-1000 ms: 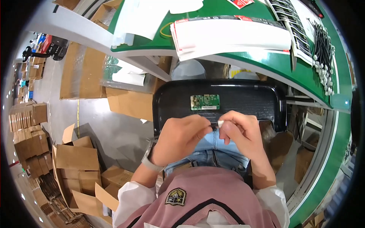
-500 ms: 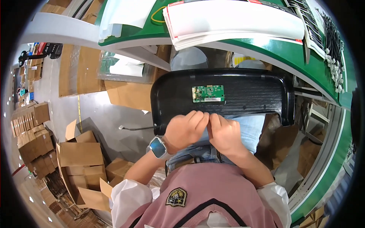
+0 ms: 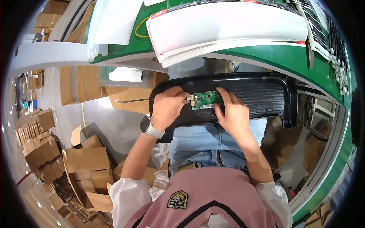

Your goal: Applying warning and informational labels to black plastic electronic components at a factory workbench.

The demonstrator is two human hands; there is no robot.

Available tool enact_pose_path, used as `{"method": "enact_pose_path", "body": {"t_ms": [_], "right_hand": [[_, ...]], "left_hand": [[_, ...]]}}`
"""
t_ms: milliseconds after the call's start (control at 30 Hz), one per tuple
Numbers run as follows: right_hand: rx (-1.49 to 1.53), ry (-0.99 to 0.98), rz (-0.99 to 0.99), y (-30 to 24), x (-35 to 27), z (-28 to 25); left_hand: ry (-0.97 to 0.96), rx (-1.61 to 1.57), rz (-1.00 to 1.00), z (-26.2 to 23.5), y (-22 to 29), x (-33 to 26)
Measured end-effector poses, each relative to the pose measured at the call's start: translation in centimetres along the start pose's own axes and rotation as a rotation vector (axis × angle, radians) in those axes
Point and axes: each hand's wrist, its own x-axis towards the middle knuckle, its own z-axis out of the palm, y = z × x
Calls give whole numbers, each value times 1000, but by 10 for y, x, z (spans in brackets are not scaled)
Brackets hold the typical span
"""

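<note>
A green circuit board with white sockets along its left edge lies on a black plastic tray-like panel across my lap. My left hand pinches a small white connector against the sockets; whether it is fully seated I cannot tell. From beneath that hand a thin dark cable runs out past the panel's left side, ending in a light plug. The thumb and fingers of my right hand grip the board's right end.
Beyond the panel a green workbench carries a stack of white printed sheets, a yellow rubber band and a bundle of black cables with white plugs. Opened cardboard boxes stand on the floor at left.
My hands, together at the panel's near edge before, have moved apart and forward onto the board. The left brings the connector to the sockets; the right has taken the board's other end.
</note>
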Motion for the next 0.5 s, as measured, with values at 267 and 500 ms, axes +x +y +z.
{"method": "enact_pose_path", "body": {"t_ms": [267, 500], "right_hand": [[-46, 9, -57, 7, 1, 10], [-64, 3, -36, 4, -2, 14]], "left_hand": [[-39, 21, 42, -1, -5, 3], [-92, 206, 237, -2, -8, 7]]}}
